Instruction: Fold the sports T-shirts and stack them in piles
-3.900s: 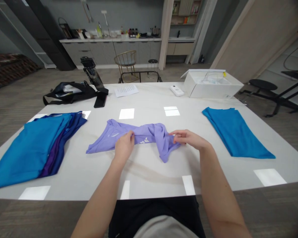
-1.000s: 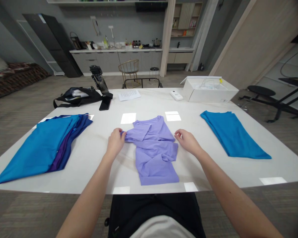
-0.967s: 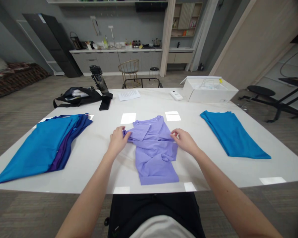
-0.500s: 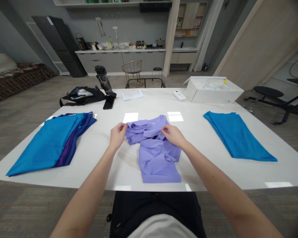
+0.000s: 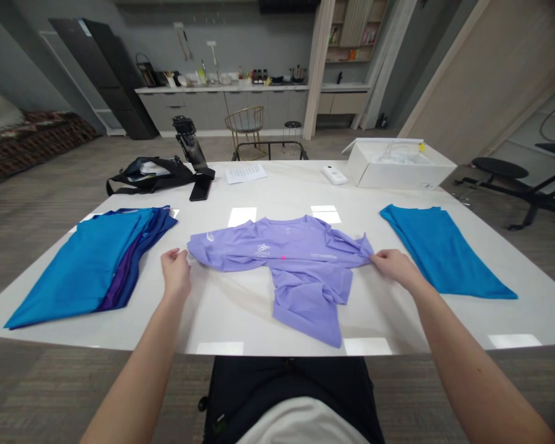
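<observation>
A lavender T-shirt with small white prints lies in front of me, its shoulders and sleeves drawn out wide. Its lower part is bunched and folded toward the table's near edge. At the left sleeve's end, my left hand is closed, fingertips pinched at the hem. My right hand pinches the tip of the other sleeve, which is slightly raised and creased. Left of my left hand sits a stack of folded blue and purple garments. A folded blue garment lies beyond my right hand.
The white table also bears a black bag, a dark bottle, a phone, a paper sheet, a small white device and an open white box. Chairs and a kitchen counter stand behind.
My hands have moved apart, left hand leftward and right hand rightward. The T-shirt's gathered upper part has spread out, showing its collar, sleeves and prints; the lower part has shifted slightly right.
</observation>
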Available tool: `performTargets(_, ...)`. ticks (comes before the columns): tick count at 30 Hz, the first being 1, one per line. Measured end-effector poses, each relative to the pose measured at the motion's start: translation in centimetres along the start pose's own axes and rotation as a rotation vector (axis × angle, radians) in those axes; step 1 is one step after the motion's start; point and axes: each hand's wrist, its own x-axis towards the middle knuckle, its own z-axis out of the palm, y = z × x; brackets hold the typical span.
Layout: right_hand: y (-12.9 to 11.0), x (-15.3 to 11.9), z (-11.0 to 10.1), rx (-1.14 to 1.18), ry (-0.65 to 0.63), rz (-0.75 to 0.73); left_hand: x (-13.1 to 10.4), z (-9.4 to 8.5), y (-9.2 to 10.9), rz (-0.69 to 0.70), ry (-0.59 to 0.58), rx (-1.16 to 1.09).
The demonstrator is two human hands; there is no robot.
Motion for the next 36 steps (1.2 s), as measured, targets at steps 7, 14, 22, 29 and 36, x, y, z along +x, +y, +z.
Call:
performTargets(7, -5.4, 1.3, 0.0, 0.007, 0.225, -0.307, -2.9, 4.5, 4.5, 0.817, -0.298, 0.564)
performTargets(14, -12.3, 5.5, 2.2, -0.108, 0.019, -0.353, -1.9, 12.6, 6.3, 0.84, -0.537, 1.032)
performTargets(22, -13.2, 9.0, 3.9, -0.182, -0.03, -0.325, 1.7, 15.7, 4.2, 0.767, -0.703, 1.014)
performTargets(29, -14.0, 13.1, 5.1, -0.138, 0.027, -0.36, 5.3, 17.0, 4.7, 0.699, -0.549, 1.01)
performTargets(36, -19.0, 18.4, 5.8, -0.002, 0.13, -0.361, 9.9, 21.8, 7.1, 0.577, -0.382, 0.984)
